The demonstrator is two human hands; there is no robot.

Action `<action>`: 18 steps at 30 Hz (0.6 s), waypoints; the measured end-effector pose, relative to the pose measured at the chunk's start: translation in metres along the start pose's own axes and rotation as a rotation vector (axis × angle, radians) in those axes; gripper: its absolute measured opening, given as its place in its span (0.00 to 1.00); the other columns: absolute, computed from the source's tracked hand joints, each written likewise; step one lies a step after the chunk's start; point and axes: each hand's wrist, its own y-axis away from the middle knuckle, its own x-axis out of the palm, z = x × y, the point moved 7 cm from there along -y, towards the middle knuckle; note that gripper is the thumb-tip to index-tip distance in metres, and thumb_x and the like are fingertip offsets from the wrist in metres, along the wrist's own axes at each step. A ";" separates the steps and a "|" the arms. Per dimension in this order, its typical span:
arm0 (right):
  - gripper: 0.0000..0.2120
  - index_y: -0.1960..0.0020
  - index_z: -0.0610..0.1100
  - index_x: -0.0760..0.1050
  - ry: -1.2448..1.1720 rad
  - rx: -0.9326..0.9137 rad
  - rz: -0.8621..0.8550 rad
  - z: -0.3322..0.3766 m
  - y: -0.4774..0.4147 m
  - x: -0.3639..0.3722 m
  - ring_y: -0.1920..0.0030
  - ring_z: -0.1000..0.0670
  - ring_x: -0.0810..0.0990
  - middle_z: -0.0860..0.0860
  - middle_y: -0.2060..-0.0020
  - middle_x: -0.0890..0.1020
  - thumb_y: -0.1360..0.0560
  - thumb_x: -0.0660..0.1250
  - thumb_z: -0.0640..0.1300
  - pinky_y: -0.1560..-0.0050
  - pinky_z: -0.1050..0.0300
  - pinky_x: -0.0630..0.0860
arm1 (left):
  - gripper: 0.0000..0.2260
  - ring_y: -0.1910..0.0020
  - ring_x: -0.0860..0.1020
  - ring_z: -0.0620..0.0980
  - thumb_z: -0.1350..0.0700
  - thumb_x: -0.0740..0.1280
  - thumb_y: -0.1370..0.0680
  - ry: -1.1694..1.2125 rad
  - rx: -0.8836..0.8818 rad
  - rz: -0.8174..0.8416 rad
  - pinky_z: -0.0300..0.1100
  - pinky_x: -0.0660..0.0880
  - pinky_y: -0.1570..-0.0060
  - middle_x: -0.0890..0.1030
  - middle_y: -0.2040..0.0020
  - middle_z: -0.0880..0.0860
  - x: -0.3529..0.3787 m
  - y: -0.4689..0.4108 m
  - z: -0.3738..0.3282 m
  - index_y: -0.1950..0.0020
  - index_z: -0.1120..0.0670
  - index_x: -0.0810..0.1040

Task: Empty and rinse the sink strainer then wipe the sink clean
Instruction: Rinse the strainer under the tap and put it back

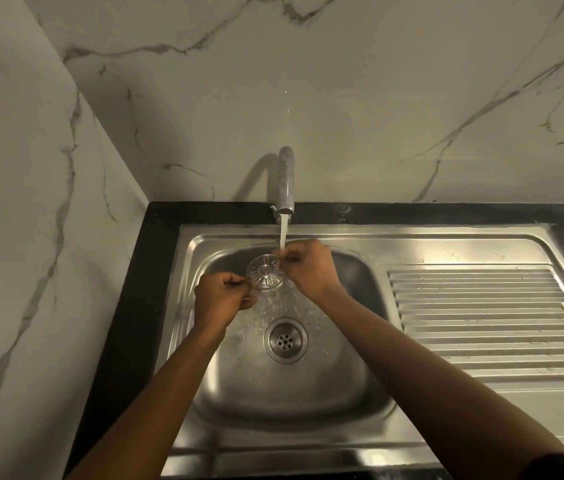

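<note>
Forearms [429,368] over sink [308,396], L hand [220,296] & R hand [308,268] pinch strainer [266,277] under running tap [285,181].

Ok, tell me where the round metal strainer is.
Head view, left of centre: round metal strainer between left hand and right hand, under the chrome tap.

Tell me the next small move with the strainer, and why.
Probably shift the strainer slightly toward the tap, so the stream hits its middle. The left hand and right hand pinch its rim, and the stream lands by the right hand, at the strainer's edge.
</note>
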 end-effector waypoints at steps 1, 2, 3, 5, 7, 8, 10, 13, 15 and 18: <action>0.04 0.52 0.44 0.88 -0.024 -0.002 -0.013 0.000 0.001 -0.002 0.60 0.54 0.87 0.52 0.60 0.88 0.24 0.74 0.38 0.54 0.54 0.85 | 0.02 0.62 0.88 0.62 0.66 0.74 0.24 0.003 0.003 -0.001 0.50 0.86 0.59 0.87 0.61 0.62 0.002 0.000 -0.001 0.56 0.61 0.86; 0.03 0.52 0.44 0.88 -0.042 -0.009 -0.024 0.002 0.001 -0.003 0.60 0.54 0.87 0.52 0.60 0.88 0.24 0.75 0.39 0.54 0.53 0.85 | 0.03 0.62 0.88 0.61 0.66 0.74 0.24 0.010 0.003 -0.006 0.49 0.86 0.60 0.87 0.61 0.62 0.002 0.000 -0.001 0.56 0.60 0.86; 0.03 0.53 0.44 0.88 -0.052 -0.018 -0.034 0.004 0.001 -0.005 0.60 0.53 0.87 0.52 0.60 0.88 0.24 0.75 0.39 0.54 0.52 0.85 | 0.03 0.63 0.88 0.61 0.66 0.74 0.24 0.024 0.000 -0.012 0.49 0.86 0.60 0.87 0.62 0.61 0.003 0.000 -0.002 0.57 0.60 0.86; 0.04 0.53 0.44 0.88 -0.065 -0.021 -0.038 0.007 0.001 -0.007 0.60 0.53 0.87 0.53 0.61 0.88 0.25 0.75 0.38 0.55 0.54 0.85 | 0.03 0.63 0.88 0.61 0.65 0.74 0.23 0.051 -0.001 -0.015 0.50 0.86 0.59 0.88 0.62 0.60 0.003 0.000 -0.002 0.57 0.60 0.85; 0.07 0.54 0.46 0.88 -0.050 -0.030 -0.032 0.008 0.001 -0.010 0.61 0.57 0.86 0.58 0.62 0.87 0.25 0.74 0.35 0.55 0.61 0.83 | 0.03 0.63 0.88 0.60 0.64 0.74 0.23 0.049 0.020 -0.013 0.51 0.86 0.58 0.88 0.63 0.59 0.005 0.001 -0.006 0.57 0.59 0.86; 0.09 0.55 0.47 0.88 -0.039 -0.035 -0.034 0.008 0.002 -0.012 0.60 0.59 0.86 0.59 0.62 0.87 0.25 0.73 0.34 0.55 0.65 0.82 | 0.03 0.63 0.88 0.59 0.64 0.75 0.23 0.043 0.036 -0.014 0.50 0.86 0.59 0.88 0.63 0.57 0.005 0.002 -0.008 0.57 0.58 0.86; 0.08 0.54 0.46 0.88 -0.041 -0.026 -0.054 0.003 0.002 -0.017 0.59 0.60 0.86 0.57 0.61 0.88 0.26 0.74 0.34 0.54 0.67 0.81 | 0.05 0.64 0.88 0.56 0.63 0.75 0.23 0.037 0.078 -0.017 0.45 0.85 0.63 0.88 0.64 0.55 0.007 0.005 -0.016 0.57 0.55 0.86; 0.09 0.51 0.46 0.88 -0.069 0.013 -0.074 -0.009 0.006 -0.025 0.58 0.61 0.86 0.56 0.58 0.88 0.27 0.74 0.34 0.55 0.67 0.81 | 0.06 0.65 0.88 0.51 0.63 0.75 0.23 0.042 0.153 0.004 0.39 0.83 0.65 0.89 0.62 0.51 0.014 0.010 -0.029 0.54 0.51 0.86; 0.12 0.50 0.47 0.88 -0.077 0.026 -0.069 -0.017 0.011 -0.028 0.58 0.62 0.86 0.58 0.58 0.88 0.27 0.73 0.33 0.55 0.66 0.82 | 0.08 0.64 0.88 0.48 0.63 0.76 0.23 0.040 0.192 0.032 0.36 0.82 0.66 0.89 0.63 0.47 0.021 0.014 -0.037 0.55 0.49 0.86; 0.15 0.52 0.53 0.87 -0.134 0.082 -0.085 -0.032 0.018 -0.032 0.58 0.59 0.87 0.56 0.58 0.89 0.27 0.73 0.32 0.52 0.54 0.86 | 0.06 0.62 0.88 0.47 0.63 0.76 0.23 -0.001 0.253 0.064 0.36 0.83 0.66 0.88 0.62 0.45 0.034 0.017 -0.049 0.51 0.52 0.87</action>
